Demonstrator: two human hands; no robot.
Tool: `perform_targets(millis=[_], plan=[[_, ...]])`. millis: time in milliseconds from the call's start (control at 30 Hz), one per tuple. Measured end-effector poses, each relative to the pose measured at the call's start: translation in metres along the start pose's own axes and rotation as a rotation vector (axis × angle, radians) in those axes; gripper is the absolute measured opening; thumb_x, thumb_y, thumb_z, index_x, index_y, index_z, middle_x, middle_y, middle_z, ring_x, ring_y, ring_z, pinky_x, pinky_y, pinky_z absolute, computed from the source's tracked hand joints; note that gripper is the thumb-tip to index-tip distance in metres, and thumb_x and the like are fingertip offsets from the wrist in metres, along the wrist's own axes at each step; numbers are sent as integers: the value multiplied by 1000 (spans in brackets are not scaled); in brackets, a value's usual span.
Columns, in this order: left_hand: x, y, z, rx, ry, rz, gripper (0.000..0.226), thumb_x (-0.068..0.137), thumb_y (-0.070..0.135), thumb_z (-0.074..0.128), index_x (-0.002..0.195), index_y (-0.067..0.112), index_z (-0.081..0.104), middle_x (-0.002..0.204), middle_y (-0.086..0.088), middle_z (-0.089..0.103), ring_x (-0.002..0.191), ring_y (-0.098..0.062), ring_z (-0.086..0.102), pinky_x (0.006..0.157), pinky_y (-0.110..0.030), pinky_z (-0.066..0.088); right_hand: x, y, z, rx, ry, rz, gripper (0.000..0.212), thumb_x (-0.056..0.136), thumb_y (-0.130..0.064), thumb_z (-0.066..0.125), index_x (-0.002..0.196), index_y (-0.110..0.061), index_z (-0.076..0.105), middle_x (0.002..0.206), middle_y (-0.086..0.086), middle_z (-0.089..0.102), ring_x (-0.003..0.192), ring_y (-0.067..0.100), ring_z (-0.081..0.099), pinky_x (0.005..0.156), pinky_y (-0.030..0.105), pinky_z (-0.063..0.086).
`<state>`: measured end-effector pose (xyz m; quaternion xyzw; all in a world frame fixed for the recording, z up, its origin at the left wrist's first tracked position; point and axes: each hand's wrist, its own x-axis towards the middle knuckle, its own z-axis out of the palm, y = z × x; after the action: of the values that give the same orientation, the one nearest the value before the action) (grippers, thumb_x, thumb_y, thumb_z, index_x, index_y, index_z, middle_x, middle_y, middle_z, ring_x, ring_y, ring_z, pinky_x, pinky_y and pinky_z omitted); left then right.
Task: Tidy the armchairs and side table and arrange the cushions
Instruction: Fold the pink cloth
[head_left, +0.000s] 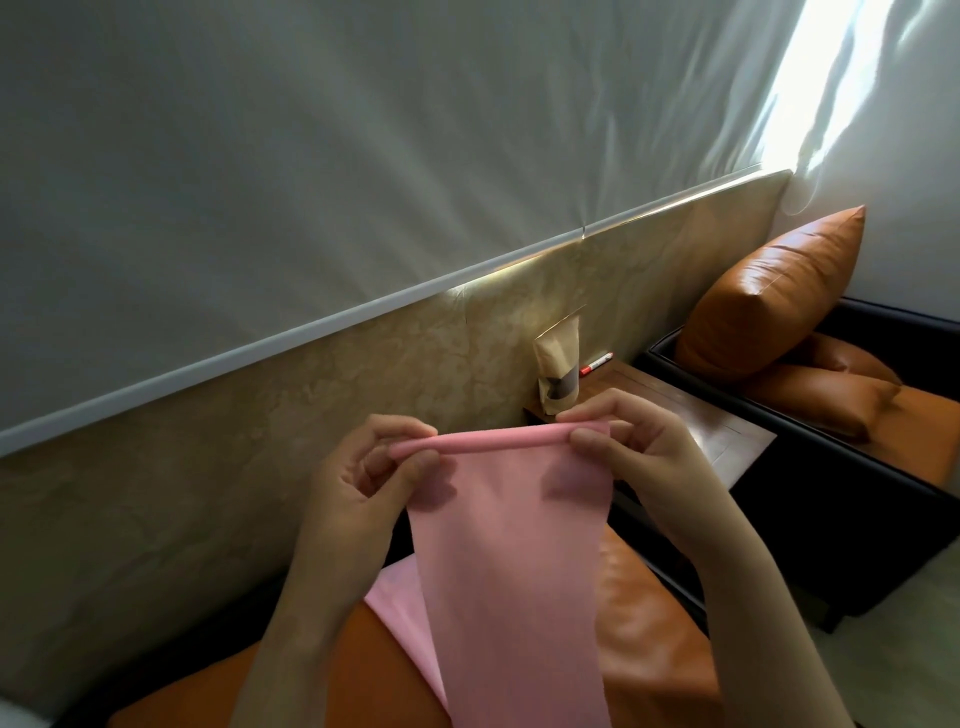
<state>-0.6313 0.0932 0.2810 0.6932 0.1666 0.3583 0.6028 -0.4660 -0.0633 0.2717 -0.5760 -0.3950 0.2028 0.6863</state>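
Observation:
A long pink cloth (506, 561) hangs in front of me, its top edge rolled into a thin tube. My left hand (358, 478) pinches the left end of that roll and my right hand (631, 447) pinches the right end. The cloth's lower part drapes onto the orange seat cushion (649, 623) of the near armchair. Behind my hands stands the wooden side table (727, 431). The far armchair (831, 493) at right carries a large orange back cushion (769, 301) leaning upright and a smaller orange cushion (826, 400) lying on the seat.
A brown paper pouch (558, 369) stands upright at the side table's back corner, with a red and white marker (596, 365) lying beside it. A beige textured wall panel (311, 415) runs behind the chairs under a white blind (363, 156).

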Motion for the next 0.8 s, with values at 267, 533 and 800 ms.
perform_targets(millis=[267, 533, 800], plan=[[0, 4, -1, -35, 9, 29, 18, 71, 18, 62, 79, 30, 74, 84, 10, 71, 74, -2, 65, 61, -17, 54, 0, 3, 0, 118, -22, 15, 18, 78, -32, 75, 92, -21, 73, 72, 9, 67, 64, 15, 61, 58, 21, 49], [0, -2, -10, -27, -40, 41, 19, 76, 16, 74, 87, 30, 78, 97, 1, 73, 98, -21, 66, 85, -46, 53, -1, 5, -6, 209, -73, 53, 43, 62, -46, 85, 93, -19, 75, 78, 9, 68, 69, 16, 63, 60, 21, 49], [-2, 4, -3, 12, 32, 26, 11, 71, 23, 67, 76, 20, 77, 78, 2, 72, 74, -10, 69, 66, -24, 58, 3, -4, -3, 27, -48, 8, 31, 57, -43, 88, 71, -20, 73, 68, 5, 67, 65, 14, 66, 59, 21, 52]])
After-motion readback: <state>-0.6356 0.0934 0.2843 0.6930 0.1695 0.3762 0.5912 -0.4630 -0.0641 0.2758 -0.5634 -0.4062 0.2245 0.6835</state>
